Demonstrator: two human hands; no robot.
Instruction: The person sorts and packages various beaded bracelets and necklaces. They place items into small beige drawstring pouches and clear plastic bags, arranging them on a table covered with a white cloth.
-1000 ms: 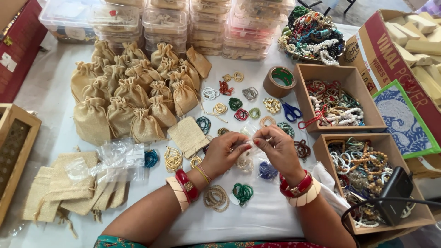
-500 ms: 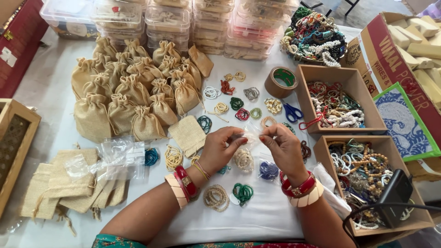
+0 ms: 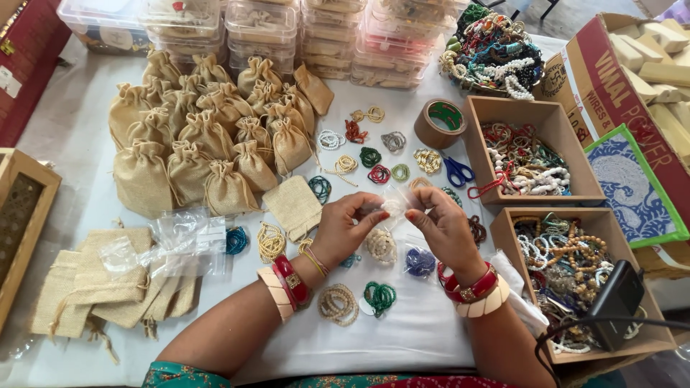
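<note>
My left hand (image 3: 345,228) and my right hand (image 3: 440,224) meet above the white cloth (image 3: 417,330), both pinching a small clear plastic pouch (image 3: 392,205) between fingertips. What is inside the pouch I cannot tell. Under the hands lie bagged bead bracelets: a cream one (image 3: 381,244), a blue one (image 3: 419,261), a green one (image 3: 379,297) and a beige one (image 3: 338,303). A flat jute pouch (image 3: 293,207) lies just left of my left hand. Both wrists wear red and cream bangles.
Filled jute bags (image 3: 208,136) crowd the upper left; empty flat ones (image 3: 93,287) and clear pouches (image 3: 180,241) lie lower left. Two cardboard boxes (image 3: 483,129) (image 3: 507,244) of bracelets stand right. Tape roll (image 3: 440,122), blue scissors (image 3: 457,172), stacked plastic boxes (image 3: 330,29) behind, black adapter (image 3: 611,305).
My hands have stayed together at the same spot, fingers shifting slightly on the clear pouch. Nothing else on the table has moved.
</note>
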